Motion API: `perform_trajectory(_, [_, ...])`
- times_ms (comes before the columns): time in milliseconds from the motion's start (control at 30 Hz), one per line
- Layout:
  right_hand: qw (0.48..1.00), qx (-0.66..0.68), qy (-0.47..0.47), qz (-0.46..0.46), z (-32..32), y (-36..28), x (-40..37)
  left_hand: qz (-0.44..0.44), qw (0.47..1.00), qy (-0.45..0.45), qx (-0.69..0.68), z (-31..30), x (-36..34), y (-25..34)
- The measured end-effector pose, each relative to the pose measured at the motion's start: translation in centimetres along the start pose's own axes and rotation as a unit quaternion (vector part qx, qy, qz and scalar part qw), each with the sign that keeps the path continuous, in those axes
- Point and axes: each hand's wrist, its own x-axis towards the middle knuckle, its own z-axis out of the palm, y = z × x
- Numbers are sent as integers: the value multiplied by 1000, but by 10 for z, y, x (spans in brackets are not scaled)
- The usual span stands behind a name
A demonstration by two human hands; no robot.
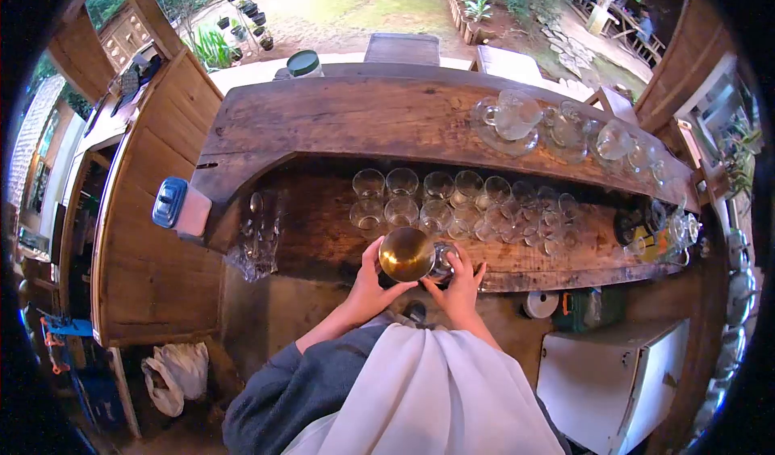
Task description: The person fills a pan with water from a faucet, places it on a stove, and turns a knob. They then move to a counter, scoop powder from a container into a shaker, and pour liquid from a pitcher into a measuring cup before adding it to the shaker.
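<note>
My left hand point(370, 286) is closed around the side of a round, shiny gold-coloured metal vessel point(407, 253), thumb underneath and fingers at its left rim. Close beside it, my right hand point(461, 287) grips a small clear glass point(441, 263), which overlaps the vessel's right edge in this view. Both hands are held in front of the lower wooden shelf point(315, 249). Just beyond them, two rows of clear glass cups point(401, 210) stand on that shelf.
Glass cups and saucers point(517, 120) stand on the upper counter point(339, 116). A blue-lidded container point(179, 206) sits at its left end, near spoons in plastic point(257, 233). Glass jars point(682, 230) are at right. Below stand a white cabinet point(589, 382) and a white sack point(176, 377).
</note>
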Motion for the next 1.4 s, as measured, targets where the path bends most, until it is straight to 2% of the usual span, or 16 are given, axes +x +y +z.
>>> perform_trajectory(67, [1000,-11,-2,16,1,-1,1,9,999,-12,52,-4,3,1])
perform_trajectory(300, [999,17,39,7,1,7,-2,-3,998,-61,8,-6,8,-7])
perform_trajectory(400, [999,-1,36,19,-12,17,-8,25,995,-92,32,0,8,-8])
perform_trajectory(467, [998,-18,56,24,-23,23,-11,75,993,-79,53,7,11,-6])
perform_trajectory(567, [997,-28,60,37,-37,38,-13,71,992,-87,58,22,14,-7])
perform_trajectory(700, [995,-36,75,47,-56,73,-23,53,993,-98,40,57,18,-2])
perform_trajectory(800, [995,-33,81,50,-81,101,-28,54,990,-96,83,91,22,4])
perform_trajectory(933, [997,-27,55,53,-119,143,-30,56,994,-69,63,147,30,13])
perform_trajectory(1133, [999,-24,28,32,-162,204,-34,3,997,-66,46,222,35,21])
perform_trajectory(1233, [999,-19,28,11,-179,225,-34,27,998,-49,29,251,35,15])
perform_trajectory(1400, [1000,-16,17,5,-195,244,-36,17,998,-61,12,281,37,21])
